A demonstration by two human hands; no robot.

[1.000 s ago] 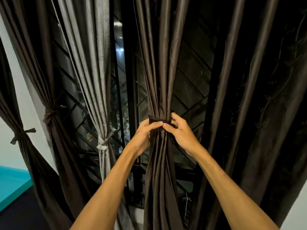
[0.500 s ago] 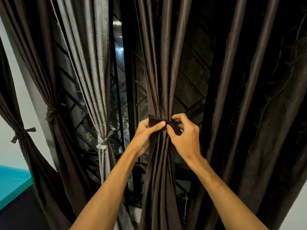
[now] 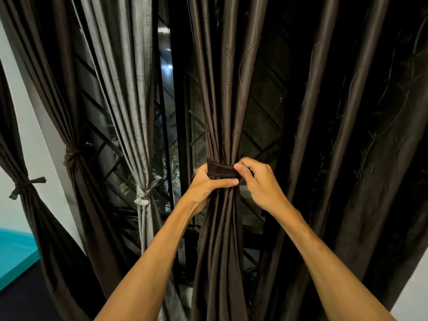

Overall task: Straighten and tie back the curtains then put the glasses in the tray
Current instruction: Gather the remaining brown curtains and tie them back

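1. Only one view exists: a wide-angle camera worn on the person's head.
2. It faces forward, close to the gathered dark brown satin curtain point(image 3: 222, 112) at centre frame.
3. Both bare forearms reach in from the bottom edge.

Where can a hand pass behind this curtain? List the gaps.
Open gaps: between the grey curtain and the brown curtain, and between it and the dark right curtain. Crowded at the tie band, gripped by left hand and right hand.
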